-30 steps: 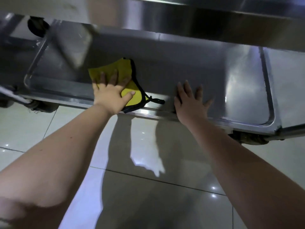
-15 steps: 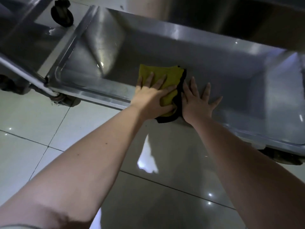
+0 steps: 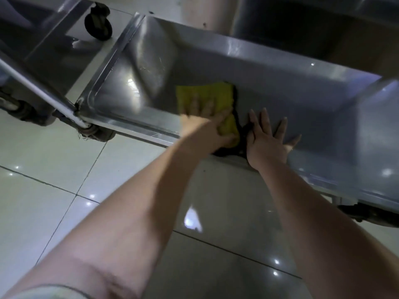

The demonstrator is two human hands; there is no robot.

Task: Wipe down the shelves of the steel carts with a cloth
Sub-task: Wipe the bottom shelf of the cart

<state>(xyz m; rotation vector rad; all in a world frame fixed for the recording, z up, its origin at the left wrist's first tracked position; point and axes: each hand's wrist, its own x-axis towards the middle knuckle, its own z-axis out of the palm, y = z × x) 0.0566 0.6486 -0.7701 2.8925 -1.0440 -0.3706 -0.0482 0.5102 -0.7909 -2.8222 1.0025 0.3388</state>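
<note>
1. Pressing flat, the left hand spreads its fingers open over the yellow cloth, pinning rather than gripping it, likely so the whole pad rubs the steel.
2. Just beside it, the right hand lies palm-down with fingers splayed on the bottom shelf, apparently bracing the cart.
3. That tray-like shelf holds only the cloth, near its front rim.

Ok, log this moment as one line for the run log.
step: wiping bottom shelf | left hand: flat on yellow cloth | right hand: open, flat on steel beside cloth | floor: tiled
</note>
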